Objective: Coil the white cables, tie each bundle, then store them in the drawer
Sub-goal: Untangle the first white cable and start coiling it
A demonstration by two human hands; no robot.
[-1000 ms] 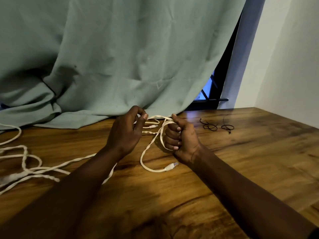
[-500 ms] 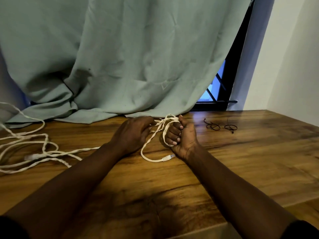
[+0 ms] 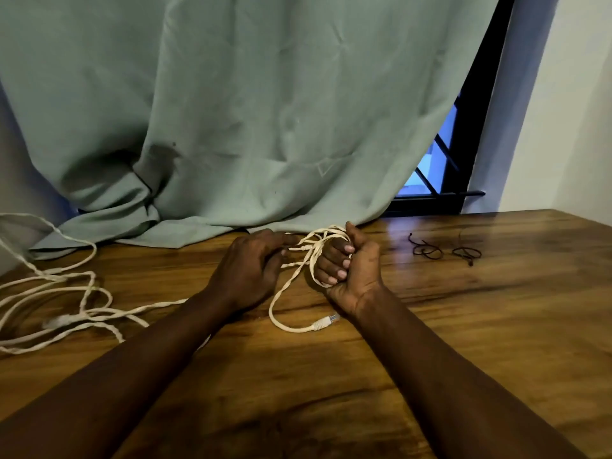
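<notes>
A white twisted cable (image 3: 281, 294) runs across the wooden table (image 3: 463, 326). Loops of it are wound around the curled fingers of my right hand (image 3: 351, 266), which grips them palm up. My left hand (image 3: 251, 270) lies beside it, knuckles up, its fingertips pinching the strands that lead into the loops. The cable's plug end (image 3: 326, 323) lies on the table just in front of my right wrist. The rest of the cable sprawls in a loose tangle (image 3: 59, 306) at the far left. No drawer is in view.
Two thin black ties (image 3: 443, 250) lie on the table to the right of my hands. A green curtain (image 3: 248, 127) hangs behind and drapes onto the table's back edge. A white wall (image 3: 569, 111) closes the right side.
My left hand has lowered from a raised pinch to lie close against my right hand. The view has tilted up and back, so more of the cable tangle shows at the left.
</notes>
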